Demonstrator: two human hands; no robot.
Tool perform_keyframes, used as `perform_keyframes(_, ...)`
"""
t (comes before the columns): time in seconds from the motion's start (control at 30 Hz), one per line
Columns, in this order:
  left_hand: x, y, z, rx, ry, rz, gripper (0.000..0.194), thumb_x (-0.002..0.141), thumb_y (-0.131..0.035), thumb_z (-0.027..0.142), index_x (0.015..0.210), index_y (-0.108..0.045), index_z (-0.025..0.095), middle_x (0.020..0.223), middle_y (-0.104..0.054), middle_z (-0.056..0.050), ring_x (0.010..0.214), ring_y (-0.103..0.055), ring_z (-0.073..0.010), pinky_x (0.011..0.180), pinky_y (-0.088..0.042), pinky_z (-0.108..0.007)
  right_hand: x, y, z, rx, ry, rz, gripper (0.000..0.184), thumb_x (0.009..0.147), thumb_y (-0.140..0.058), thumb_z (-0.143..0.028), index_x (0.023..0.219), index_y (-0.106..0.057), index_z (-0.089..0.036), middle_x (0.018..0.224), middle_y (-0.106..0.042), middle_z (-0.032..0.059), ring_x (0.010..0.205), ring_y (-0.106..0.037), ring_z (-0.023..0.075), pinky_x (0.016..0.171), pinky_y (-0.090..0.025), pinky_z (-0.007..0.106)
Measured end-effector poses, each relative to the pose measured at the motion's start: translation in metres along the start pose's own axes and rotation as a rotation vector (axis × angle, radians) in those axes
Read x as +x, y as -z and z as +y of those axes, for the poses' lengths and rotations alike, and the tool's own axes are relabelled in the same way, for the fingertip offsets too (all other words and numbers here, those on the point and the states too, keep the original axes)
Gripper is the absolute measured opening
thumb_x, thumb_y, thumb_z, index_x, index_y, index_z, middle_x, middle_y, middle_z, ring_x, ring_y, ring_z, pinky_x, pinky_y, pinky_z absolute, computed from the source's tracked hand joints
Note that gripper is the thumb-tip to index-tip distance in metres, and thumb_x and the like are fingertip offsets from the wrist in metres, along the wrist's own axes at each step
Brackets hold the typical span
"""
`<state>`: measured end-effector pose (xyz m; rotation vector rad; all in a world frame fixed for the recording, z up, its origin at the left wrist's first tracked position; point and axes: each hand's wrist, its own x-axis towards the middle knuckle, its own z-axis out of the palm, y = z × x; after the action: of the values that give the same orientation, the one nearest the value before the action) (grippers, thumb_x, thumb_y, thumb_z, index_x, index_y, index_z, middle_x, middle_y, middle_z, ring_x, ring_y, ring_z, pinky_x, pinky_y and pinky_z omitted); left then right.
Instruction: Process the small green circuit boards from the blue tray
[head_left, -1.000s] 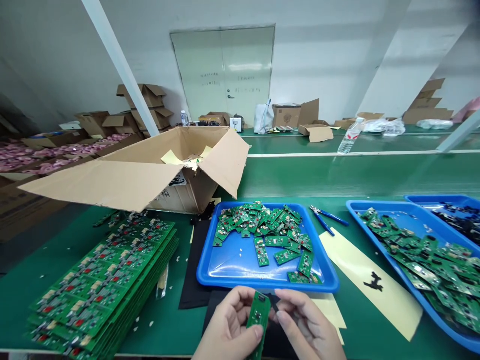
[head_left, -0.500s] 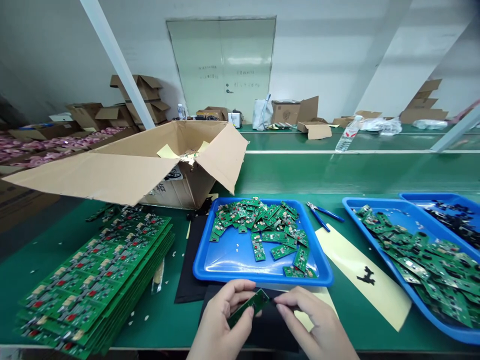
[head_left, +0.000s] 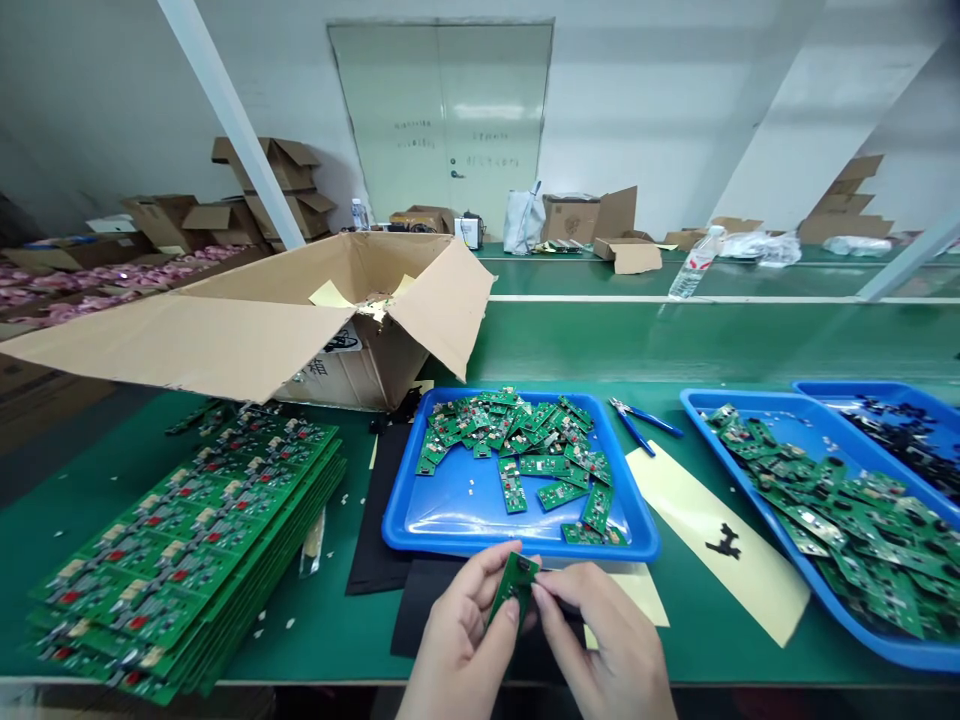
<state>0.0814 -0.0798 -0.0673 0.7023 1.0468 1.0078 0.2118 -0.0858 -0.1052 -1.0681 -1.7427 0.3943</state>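
Observation:
Both hands hold one small green circuit board (head_left: pixel 512 585) upright just in front of me. My left hand (head_left: pixel 461 645) pinches its left edge with thumb and fingers. My right hand (head_left: pixel 600 645) grips its right side with the fingertips. Right behind them a blue tray (head_left: pixel 450 515) holds several similar small green boards (head_left: pixel 525 440). The board hangs over a black mat (head_left: pixel 420 600) at the table's near edge.
A stack of large green board panels (head_left: pixel 187 540) lies at the left. An open cardboard box (head_left: pixel 300 310) stands behind it. Blue-handled pliers (head_left: pixel 637 420) and a yellow paper strip (head_left: pixel 712 540) lie right of the tray. Two more blue trays (head_left: pixel 825 440) sit at the right.
The small board went from upright to tilted flat, then back upright between my fingers. My hands stayed close together at the near edge; the view tilted slightly.

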Motion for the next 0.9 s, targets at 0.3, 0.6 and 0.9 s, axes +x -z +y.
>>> perform_keyframes(0.3, -0.0019, -0.0049, -0.0008, 0.012, -0.044, 0.044, 0.038, 0.065, -0.075, 0.042, 0.096, -0.067, 0.022, 0.094, -0.071, -0.002, 0.091, -0.063, -0.0128, 0.084, -0.047, -0.016, 0.0028, -0.0047, -0.0038, 0.000, -0.016, 0.103, 0.012, 0.087, -0.050, -0.005, 0.089, -0.053, -0.017, 0.075, -0.056, 0.0026, 0.068, -0.053, 0.0121, 0.061, -0.045, 0.023)
perform_keyframes(0.6, -0.0010, -0.0050, -0.0027, 0.054, -0.035, 0.091, 0.043, 0.065, -0.073, 0.047, 0.093, -0.062, 0.017, 0.086, -0.071, -0.003, 0.085, -0.064, -0.0134, 0.078, -0.048, -0.016, 0.0068, -0.0020, -0.0028, -0.033, 0.088, 0.086, 0.015, 0.083, -0.052, 0.000, 0.089, -0.054, -0.015, 0.076, -0.056, 0.0042, 0.070, -0.054, 0.0119, 0.062, -0.049, 0.022)
perform_keyframes(0.9, -0.0019, -0.0070, -0.0019, 0.100, -0.081, 0.126, 0.042, 0.067, -0.071, 0.048, 0.089, -0.058, 0.015, 0.082, -0.071, -0.003, 0.078, -0.064, -0.0125, 0.074, -0.048, -0.016, 0.0058, -0.0082, -0.0028, -0.066, 0.132, 0.130, 0.015, 0.082, -0.054, 0.001, 0.087, -0.055, -0.013, 0.074, -0.057, 0.0045, 0.067, -0.053, 0.0123, 0.058, -0.048, 0.023)
